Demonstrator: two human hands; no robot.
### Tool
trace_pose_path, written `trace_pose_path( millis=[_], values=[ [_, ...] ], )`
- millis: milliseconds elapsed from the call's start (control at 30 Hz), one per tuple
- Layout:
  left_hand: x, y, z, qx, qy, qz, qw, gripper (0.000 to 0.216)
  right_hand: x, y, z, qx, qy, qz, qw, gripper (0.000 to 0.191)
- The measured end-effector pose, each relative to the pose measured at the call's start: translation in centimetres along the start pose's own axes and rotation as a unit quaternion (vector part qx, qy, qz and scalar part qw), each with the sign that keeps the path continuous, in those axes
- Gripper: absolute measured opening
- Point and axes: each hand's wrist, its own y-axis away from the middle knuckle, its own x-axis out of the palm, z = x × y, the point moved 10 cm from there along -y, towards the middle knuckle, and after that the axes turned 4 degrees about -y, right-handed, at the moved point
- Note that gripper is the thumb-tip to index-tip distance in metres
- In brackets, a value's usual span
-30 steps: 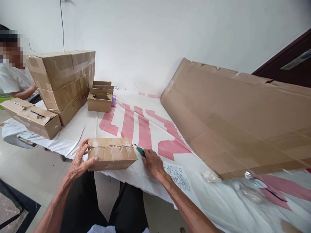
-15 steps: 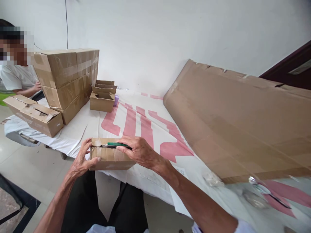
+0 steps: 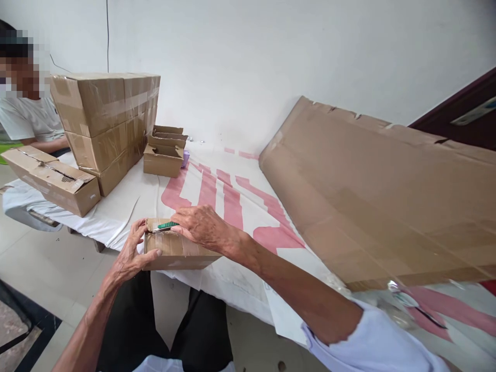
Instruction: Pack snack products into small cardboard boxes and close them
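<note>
A taped cardboard box (image 3: 174, 260) sits at the front edge of the cloth-covered table. My left hand (image 3: 134, 251) grips its left end, thumb on the near side and fingers at the far left corner. In my right hand (image 3: 199, 226) is a green utility knife (image 3: 166, 226), its blade pointing left at the seam on top of the box, close to the left end. How deep the blade sits is too small to tell. My right hand covers the rear of the knife and part of the box's far side.
Stacked taped boxes (image 3: 104, 113) stand at the left, with a slit box (image 3: 54, 178) before them. Small open boxes (image 3: 163, 161) are behind my box. A large cardboard sheet (image 3: 380, 201) leans on the wall at the right. A co-worker (image 3: 33, 121) sits far left.
My right hand has moved left and slightly away from me with the knife, whose handle now shows less. My left hand keeps its hold on the box.
</note>
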Motion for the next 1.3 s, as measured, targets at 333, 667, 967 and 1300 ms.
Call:
trace_pose_path(
  millis=[333, 667, 967, 1300],
  values=[
    [-0.8, -0.4, -0.8, 0.014, -0.059, 0.02, 0.998, 0.059, 0.6, 0.5, -1.2, -0.008, 0.098, 0.097, 0.99, 0.015],
    [-0.8, -0.7, -1.2, -0.006, -0.085, 0.044, 0.995, 0.066, 1.1, 7.7, -8.7, 0.053, 0.102, 0.085, 0.99, 0.013],
    [-0.9, -0.9, -0.8, -0.014, -0.079, 0.045, 0.996, 0.072, -2.0, 6.1, -5.0, 0.017, -0.055, -0.075, 0.996, 0.022],
    [-0.6, -0.8, -0.6, -0.014, -0.07, 0.045, 0.996, 0.075, 0.0, 0.6, -1.0, 0.0, 0.004, 0.025, 1.0, 0.016]
  ],
)
